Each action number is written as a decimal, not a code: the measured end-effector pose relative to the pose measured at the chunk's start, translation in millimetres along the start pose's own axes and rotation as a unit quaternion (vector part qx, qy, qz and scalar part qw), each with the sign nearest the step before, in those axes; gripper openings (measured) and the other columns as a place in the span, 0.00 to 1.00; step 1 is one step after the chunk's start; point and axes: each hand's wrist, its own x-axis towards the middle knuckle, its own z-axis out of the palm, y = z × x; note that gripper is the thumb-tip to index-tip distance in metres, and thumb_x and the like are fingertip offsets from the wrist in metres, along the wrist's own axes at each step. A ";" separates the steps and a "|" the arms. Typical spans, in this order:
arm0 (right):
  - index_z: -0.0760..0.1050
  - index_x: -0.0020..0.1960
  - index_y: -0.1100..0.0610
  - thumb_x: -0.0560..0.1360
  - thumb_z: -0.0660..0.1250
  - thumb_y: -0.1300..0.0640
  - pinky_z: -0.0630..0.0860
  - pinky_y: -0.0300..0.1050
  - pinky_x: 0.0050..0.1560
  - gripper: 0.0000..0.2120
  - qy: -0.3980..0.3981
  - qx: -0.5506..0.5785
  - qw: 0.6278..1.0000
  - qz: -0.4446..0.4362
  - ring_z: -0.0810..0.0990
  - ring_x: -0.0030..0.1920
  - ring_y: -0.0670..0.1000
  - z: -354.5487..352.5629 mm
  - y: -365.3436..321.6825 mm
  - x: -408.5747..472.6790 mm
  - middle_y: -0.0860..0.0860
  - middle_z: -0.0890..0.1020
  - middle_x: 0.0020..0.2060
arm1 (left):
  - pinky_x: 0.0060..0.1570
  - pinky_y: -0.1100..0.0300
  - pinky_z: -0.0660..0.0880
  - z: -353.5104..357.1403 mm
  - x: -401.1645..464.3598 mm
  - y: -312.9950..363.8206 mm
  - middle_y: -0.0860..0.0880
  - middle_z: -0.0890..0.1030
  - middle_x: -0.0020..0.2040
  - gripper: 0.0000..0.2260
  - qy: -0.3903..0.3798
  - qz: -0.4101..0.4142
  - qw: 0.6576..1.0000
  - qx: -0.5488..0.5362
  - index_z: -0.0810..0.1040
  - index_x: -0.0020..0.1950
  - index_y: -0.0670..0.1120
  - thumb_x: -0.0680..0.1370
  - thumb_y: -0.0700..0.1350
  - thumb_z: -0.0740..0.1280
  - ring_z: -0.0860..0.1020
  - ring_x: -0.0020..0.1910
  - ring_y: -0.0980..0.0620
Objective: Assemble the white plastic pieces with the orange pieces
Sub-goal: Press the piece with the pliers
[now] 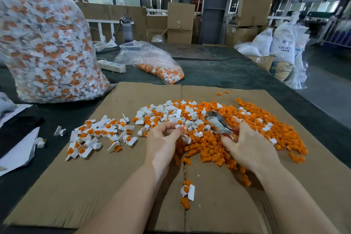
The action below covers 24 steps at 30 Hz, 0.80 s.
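Head view: left hand fingers pinching white-orange piece; right hand gripping blurred tool; sack reads "ABS".

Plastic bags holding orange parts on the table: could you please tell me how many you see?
2: a tall full bag of assembled white-and-orange pieces at far left, and a smaller, slumped bag of orange pieces behind the cardboard sheet. Others may lie out of view.

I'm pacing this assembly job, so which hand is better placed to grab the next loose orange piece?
Probably the left hand: it pinches only a small white-and-orange piece directly above the orange pile. The right hand grips a blurred tool, leaving few free fingers.
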 end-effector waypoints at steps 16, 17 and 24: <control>0.68 0.33 0.55 0.79 0.58 0.48 0.63 0.36 0.25 0.18 -0.282 0.287 0.914 -0.050 0.67 0.20 0.43 -12.9 -35.0 -11.4 0.43 0.68 0.17 | 0.31 0.66 0.77 6.1 18.1 12.1 0.46 0.83 0.42 0.05 0.054 -0.099 0.991 -0.065 0.80 0.50 0.42 0.75 0.40 0.69 0.82 0.41 0.53; 0.69 0.35 0.56 0.79 0.57 0.48 0.66 0.36 0.25 0.17 -0.289 0.291 0.911 -0.050 0.69 0.21 0.43 -14.1 -35.5 -12.2 0.44 0.70 0.18 | 0.29 0.67 0.76 6.1 17.5 12.5 0.46 0.83 0.41 0.04 0.054 -0.103 0.991 -0.071 0.80 0.49 0.42 0.75 0.39 0.69 0.82 0.39 0.54; 0.72 0.40 0.60 0.79 0.57 0.44 0.73 0.46 0.37 0.20 -0.220 0.248 0.939 -0.094 0.76 0.30 0.50 -7.2 -39.0 -15.9 0.55 0.78 0.32 | 0.31 0.65 0.77 8.2 14.3 14.6 0.44 0.83 0.42 0.02 0.057 -0.112 0.989 -0.080 0.80 0.46 0.43 0.75 0.38 0.68 0.82 0.42 0.51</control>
